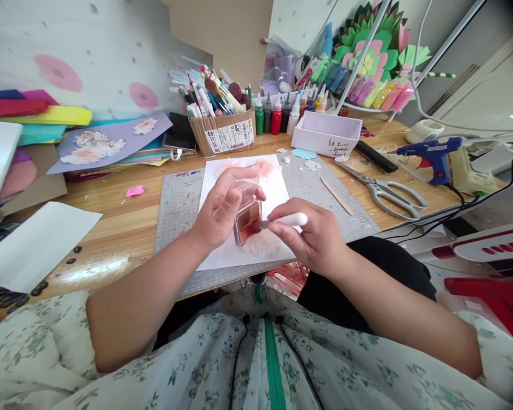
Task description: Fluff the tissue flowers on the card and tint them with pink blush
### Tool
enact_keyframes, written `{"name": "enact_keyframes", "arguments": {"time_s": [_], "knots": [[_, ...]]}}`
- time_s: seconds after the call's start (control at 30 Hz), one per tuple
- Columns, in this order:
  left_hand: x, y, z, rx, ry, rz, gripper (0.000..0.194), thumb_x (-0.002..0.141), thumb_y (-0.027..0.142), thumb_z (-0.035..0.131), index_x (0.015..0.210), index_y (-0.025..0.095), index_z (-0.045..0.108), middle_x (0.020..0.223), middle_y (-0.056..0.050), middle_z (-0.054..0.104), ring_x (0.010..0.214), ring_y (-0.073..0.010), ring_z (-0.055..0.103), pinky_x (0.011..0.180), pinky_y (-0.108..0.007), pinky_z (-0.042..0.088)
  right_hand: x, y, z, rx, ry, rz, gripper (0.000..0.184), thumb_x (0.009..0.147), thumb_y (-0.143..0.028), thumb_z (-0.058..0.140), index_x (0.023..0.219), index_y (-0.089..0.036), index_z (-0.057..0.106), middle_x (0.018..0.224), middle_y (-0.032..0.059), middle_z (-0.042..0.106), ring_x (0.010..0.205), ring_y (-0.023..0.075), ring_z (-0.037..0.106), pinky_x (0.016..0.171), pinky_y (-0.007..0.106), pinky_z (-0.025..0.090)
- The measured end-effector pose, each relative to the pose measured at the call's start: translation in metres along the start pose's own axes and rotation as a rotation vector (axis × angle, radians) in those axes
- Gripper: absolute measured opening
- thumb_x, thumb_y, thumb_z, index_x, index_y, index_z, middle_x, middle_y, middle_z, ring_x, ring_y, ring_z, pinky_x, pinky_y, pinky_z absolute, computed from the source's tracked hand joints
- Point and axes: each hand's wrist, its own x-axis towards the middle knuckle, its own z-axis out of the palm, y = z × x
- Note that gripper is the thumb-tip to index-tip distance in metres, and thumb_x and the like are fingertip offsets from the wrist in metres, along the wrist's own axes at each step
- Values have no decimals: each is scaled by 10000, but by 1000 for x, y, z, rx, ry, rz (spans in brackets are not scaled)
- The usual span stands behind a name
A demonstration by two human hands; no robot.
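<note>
My left hand [219,213] is closed around a small clear palette case [247,219] with reddish and brown colour pans, its transparent lid [243,179] standing open. My right hand [314,233] pinches a white-handled applicator [287,220] whose tip touches the pans. Both hands hover over a white sheet of paper [277,191] smudged with pink near its top, lying on a grey cutting mat [177,208] on the wooden desk [111,199].
Scissors [387,191], a wooden stick [337,195], a white box [327,134] and a blue glue gun [431,156] lie to the right. A cardboard box of pens [224,134] and paint bottles [277,117] stand behind. Coloured paper stacks [38,117] fill the left.
</note>
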Motion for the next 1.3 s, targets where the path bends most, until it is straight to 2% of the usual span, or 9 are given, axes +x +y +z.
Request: {"name": "enact_keyframes", "arguments": {"time_s": [0.23,0.33,0.5,0.63,0.77,1.03,1.13,1.23,1.3], "knots": [[-1,4,2,-23,7,-47,626,796,683,497,1214,218,483,937,-59,621,599,-135,596,503,-266,522,0,0,1,-57,3,10,140,902,-273,555,815,-175,604,730,16,674,665,119,617,613,235,456],[-1,5,4,-14,22,-22,627,795,681,501,1198,201,499,922,-64,628,687,-156,619,563,-272,545,-1,-1,2,-36,34,15,145,909,-281,545,822,-179,600,740,17,678,676,120,621,613,235,456],[-2,5,9,-63,-13,-4,593,814,661,495,1222,230,471,938,-40,623,496,-96,568,416,-226,476,-1,-2,3,-27,41,5,133,903,-277,556,819,-181,594,739,13,680,682,117,624,614,232,461],[-3,5,13,-36,9,43,561,837,633,492,1211,216,494,930,-48,641,491,-89,558,414,-221,469,-1,-2,3,-23,53,5,124,906,-272,551,825,-188,594,752,9,687,701,119,635,635,233,471],[-2,4,14,-5,24,92,557,824,633,514,1181,205,520,902,-64,650,667,-157,635,491,-248,518,-1,-2,2,-29,56,13,122,905,-274,552,825,-191,593,751,11,689,711,127,640,662,242,482],[-1,2,14,51,40,137,516,859,607,483,1167,196,531,882,-71,654,862,-219,657,586,-283,552,0,-2,3,-23,46,12,153,913,-277,542,797,-185,581,736,11,681,707,124,633,652,229,459],[0,0,13,80,16,144,472,884,558,483,1190,202,531,1014,-90,627,859,-199,652,596,-276,558,0,-1,1,-52,-10,29,184,906,-299,555,766,-181,572,709,14,672,666,124,618,620,227,442],[1,-1,12,89,39,204,471,859,566,521,1152,200,569,1200,-101,545,887,-183,637,723,-325,570,-1,-2,-3,-65,-15,40,184,918,-290,534,780,-177,580,721,20,675,661,119,614,616,227,438],[2,-1,13,74,34,200,484,844,575,538,1143,196,572,1163,-94,556,875,-183,633,719,-329,569,-2,-2,-2,-46,28,39,174,925,-294,520,806,-184,585,749,19,682,677,116,619,619,227,441]]}}
